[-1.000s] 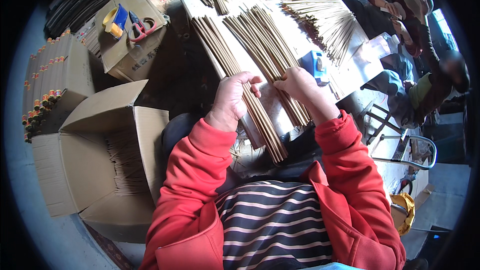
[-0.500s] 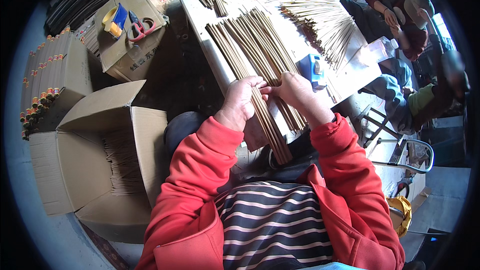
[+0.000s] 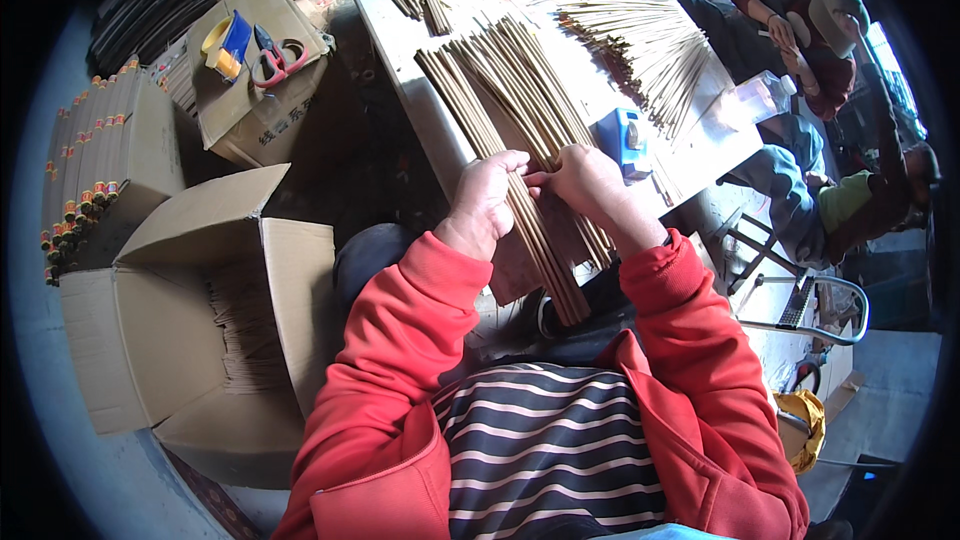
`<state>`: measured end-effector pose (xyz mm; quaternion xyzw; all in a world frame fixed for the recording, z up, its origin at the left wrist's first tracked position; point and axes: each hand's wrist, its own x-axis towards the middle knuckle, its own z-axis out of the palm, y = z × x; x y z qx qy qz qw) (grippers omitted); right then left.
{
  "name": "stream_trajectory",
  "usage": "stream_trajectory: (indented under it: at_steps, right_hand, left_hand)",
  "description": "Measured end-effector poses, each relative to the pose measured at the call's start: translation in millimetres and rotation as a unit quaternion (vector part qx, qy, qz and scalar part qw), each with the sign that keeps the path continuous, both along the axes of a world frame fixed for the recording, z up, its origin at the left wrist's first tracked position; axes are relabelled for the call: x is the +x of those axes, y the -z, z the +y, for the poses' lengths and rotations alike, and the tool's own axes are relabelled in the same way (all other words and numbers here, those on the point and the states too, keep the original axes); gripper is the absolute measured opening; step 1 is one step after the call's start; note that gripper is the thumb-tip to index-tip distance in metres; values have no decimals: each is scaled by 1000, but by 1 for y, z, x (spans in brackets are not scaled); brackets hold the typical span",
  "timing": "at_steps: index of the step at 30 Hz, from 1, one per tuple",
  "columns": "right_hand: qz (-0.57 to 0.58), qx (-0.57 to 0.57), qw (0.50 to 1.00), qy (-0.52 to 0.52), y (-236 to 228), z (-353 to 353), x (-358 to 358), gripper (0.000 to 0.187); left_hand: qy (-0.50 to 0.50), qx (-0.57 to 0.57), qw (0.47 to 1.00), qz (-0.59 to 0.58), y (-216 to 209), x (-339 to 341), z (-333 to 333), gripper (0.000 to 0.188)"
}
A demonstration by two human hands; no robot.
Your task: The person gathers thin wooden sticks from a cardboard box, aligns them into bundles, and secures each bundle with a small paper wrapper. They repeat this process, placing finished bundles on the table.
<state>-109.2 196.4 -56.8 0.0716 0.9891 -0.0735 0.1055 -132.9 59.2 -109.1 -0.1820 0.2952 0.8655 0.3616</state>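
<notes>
My left hand (image 3: 486, 202) is closed around a slim bundle of long brown incense sticks (image 3: 545, 258), whose near ends hang past the table's edge. Its thumb and fingertips almost meet those of my right hand (image 3: 588, 186). That hand's fingers are curled in a pinch at the edge of a wider pile of incense sticks (image 3: 520, 80), lying lengthwise on the white table (image 3: 400, 48). What sits between its fingertips is partly hidden. Right beside it stands a blue tape dispenser (image 3: 624, 143).
More sticks fan out (image 3: 650, 50) to the right, near a clear plastic container (image 3: 765, 98). On the left, an open cardboard box (image 3: 180, 340) holds sticks; a closed carton (image 3: 265, 110) carries red-handled scissors (image 3: 280, 62) and tape (image 3: 228, 45). Two people sit at right.
The left hand and its bundle have shifted very slightly right. The right hand stays nearly in place. At the far right, a person's head has moved lower.
</notes>
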Motion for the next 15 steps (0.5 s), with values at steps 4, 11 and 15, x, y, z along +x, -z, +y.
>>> stream_trajectory:
  at_steps: [4, 11, 15]
  right_hand:
    - [16, -58, 997, 37, -4, 5, 4, 36]
    - [84, -208, 974, 18, -7, 11, 15, 24]
    - [75, -263, 961, 34, -22, -10, 30, 25]
  left_hand:
    - [-7, -5, 1000, -3, -3, -1, 4, 8]
    - [18, 25, 1000, 0, -1, -3, 4, 12]
    - [-63, 35, 997, 23, 8, -3, 11, 23]
